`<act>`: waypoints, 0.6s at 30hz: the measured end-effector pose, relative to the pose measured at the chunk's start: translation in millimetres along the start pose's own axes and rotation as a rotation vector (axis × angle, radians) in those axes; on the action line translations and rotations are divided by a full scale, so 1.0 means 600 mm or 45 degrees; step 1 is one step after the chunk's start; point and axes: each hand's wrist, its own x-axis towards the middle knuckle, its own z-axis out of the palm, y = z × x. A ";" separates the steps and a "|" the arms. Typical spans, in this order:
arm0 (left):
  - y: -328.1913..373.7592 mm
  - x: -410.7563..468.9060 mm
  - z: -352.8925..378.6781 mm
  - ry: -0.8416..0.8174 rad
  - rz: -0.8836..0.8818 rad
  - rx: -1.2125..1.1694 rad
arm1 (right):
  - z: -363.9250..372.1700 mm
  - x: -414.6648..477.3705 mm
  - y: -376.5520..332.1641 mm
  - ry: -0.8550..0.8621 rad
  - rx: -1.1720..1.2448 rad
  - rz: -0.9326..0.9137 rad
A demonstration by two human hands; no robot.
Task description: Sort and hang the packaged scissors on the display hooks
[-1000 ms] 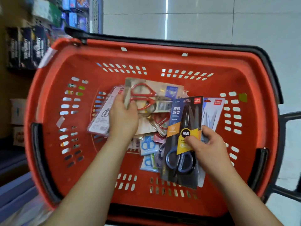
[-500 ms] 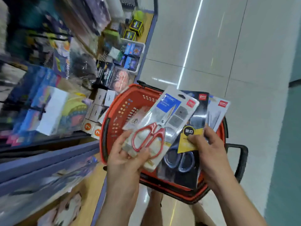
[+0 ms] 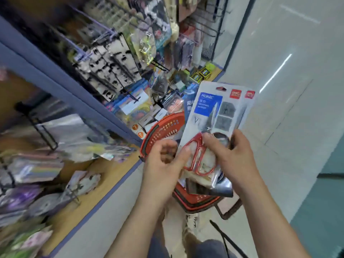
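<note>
Several packs stacked in right hand (image 3: 234, 159); thumb clamps front one, red-handled scissors pack (image 3: 208, 116), across handles. Left hand (image 3: 163, 164) curled at pack's lower left edge, thumb touching; real pinch or not, I cannot tell. Stack held in air above basket (image 3: 163, 127). Pack's long axis runs up and away from hands, hang-hole end farthest out. Display hooks (image 3: 160, 65) lie left of it, blurred. Left hand nearer shelving. I judge hole end must swing left.

Fanned stack of scissors packages (image 3: 208, 108), red-handled pair (image 3: 194, 145) foremost, tilted upright.
</note>
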 end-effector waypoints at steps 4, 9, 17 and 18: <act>0.033 -0.032 -0.055 0.031 0.068 -0.127 | 0.048 -0.050 -0.042 -0.243 -0.037 -0.048; 0.013 -0.081 -0.148 0.300 0.040 -0.301 | 0.134 -0.103 -0.040 -0.469 -0.111 -0.077; -0.067 -0.208 -0.344 0.750 -0.022 -0.577 | 0.286 -0.248 -0.008 -0.892 -0.161 0.027; -0.079 -0.228 -0.369 0.796 -0.023 -0.602 | 0.304 -0.269 -0.003 -0.943 -0.176 0.025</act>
